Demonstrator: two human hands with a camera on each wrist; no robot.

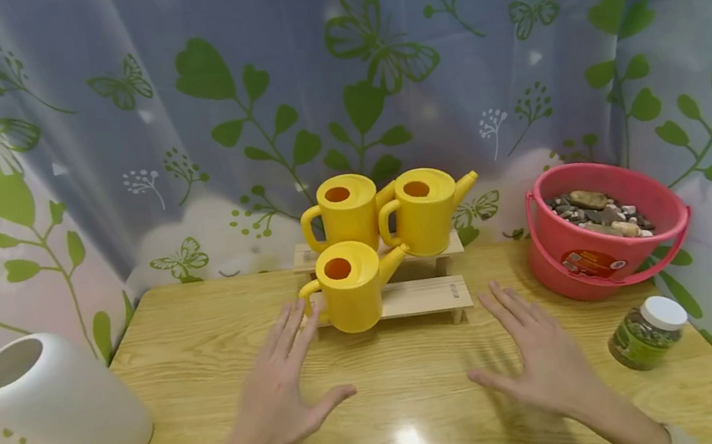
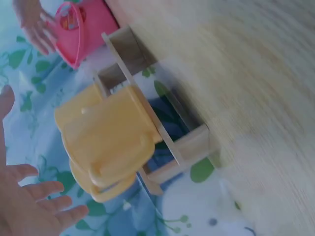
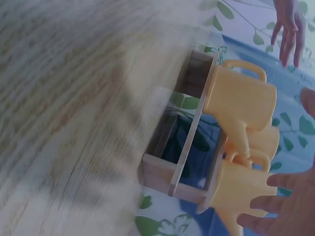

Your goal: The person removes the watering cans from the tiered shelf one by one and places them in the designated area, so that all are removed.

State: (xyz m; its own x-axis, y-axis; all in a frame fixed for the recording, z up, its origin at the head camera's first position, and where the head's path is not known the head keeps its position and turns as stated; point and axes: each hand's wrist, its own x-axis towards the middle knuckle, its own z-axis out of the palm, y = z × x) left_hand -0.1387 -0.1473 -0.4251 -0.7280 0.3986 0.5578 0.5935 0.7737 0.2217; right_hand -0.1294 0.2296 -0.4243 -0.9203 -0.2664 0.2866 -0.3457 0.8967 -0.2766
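Fingers of the left hand point(image 1: 278, 391) and right hand point(image 1: 543, 356) are pointing forward, straight; both hands are hovering released above the wooden table point(image 1: 415, 386). Front yellow watering can point(image 1: 355, 297) is standing on the wooden stand point(image 1: 419, 297), near the left fingertips: two o'clock from that hand, ten o'clock from the right. Second can point(image 1: 355, 216) and third can point(image 1: 427, 217) are occupying the tier behind.

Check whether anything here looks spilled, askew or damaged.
Nothing stands out. The cans stand upright on the rack, the stones lie inside the bucket, and the jar is capped. The vase looks tilted, probably from lens distortion.
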